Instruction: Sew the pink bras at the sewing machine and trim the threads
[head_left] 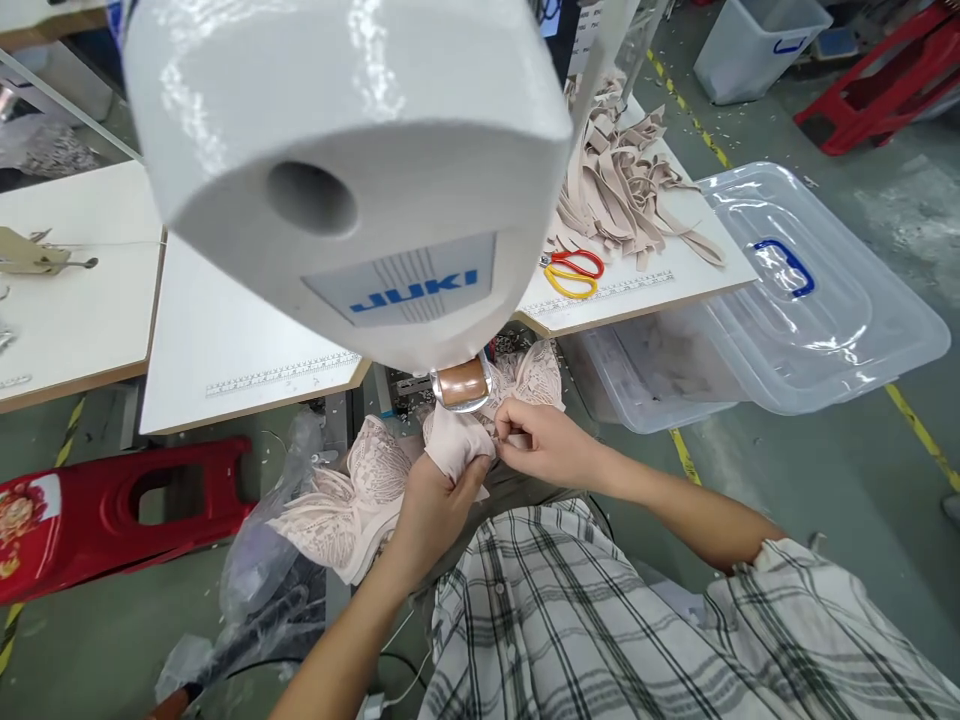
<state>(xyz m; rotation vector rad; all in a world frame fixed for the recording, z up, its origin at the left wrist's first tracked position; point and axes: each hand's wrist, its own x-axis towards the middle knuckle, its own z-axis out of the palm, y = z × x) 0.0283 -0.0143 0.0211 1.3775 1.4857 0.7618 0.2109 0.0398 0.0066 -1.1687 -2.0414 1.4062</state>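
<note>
A pale pink lace bra piece point(352, 495) lies under the head of a white JUKI sewing machine point(352, 170). My left hand point(439, 500) is closed on a fold of its fabric just below the machine's copper-coloured roller point(463, 385). My right hand point(541, 442) pinches the same fabric from the right, fingertips touching the left hand's grip. One lace cup point(536, 372) sticks up behind my right hand; the other cups hang to the left of my left wrist. The needle area is hidden by the machine head.
Red-and-yellow scissors point(574, 272) and a heap of beige strips point(622, 180) lie on the white table point(225, 350). Clear plastic bins point(810, 300) stand at right, a red stool point(127, 510) at left, plastic bags point(262, 580) below.
</note>
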